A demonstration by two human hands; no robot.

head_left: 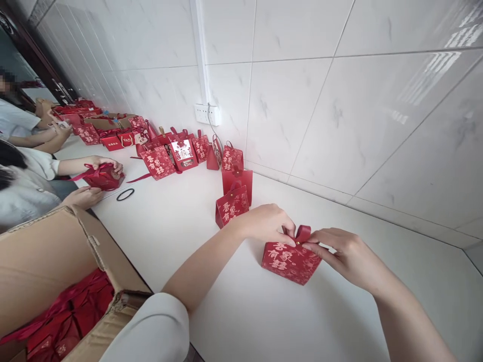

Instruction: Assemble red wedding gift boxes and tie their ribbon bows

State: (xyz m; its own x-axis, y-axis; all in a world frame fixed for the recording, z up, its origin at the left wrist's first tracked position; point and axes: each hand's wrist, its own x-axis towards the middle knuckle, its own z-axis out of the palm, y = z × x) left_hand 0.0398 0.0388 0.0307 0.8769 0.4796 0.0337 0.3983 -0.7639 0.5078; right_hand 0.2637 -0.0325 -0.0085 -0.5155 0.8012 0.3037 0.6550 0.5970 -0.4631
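Note:
A red gift box (pixel 289 264) with pale Chinese characters and a flower pattern stands tilted on the white table in front of me. At its top edge is a dark red ribbon loop (pixel 303 233) with a small gold stud below it. My left hand (pixel 273 221) pinches the top edge just left of the stud. On the other side, my right hand (pixel 335 246) grips the same edge between thumb and fingers. Behind my left forearm stands another red gift box (pixel 233 203) of the same kind, partly covered by the arm.
More red boxes (pixel 158 162) line the wall. An open cardboard box (pixel 49 251) with red packages stands at lower left. A co-worker's hands (pixel 90 196) hold a red box; another person sits beyond. A black ring (pixel 125 194) lies on the white table (pixel 181 226). A socket (pixel 207 114) is on the wall.

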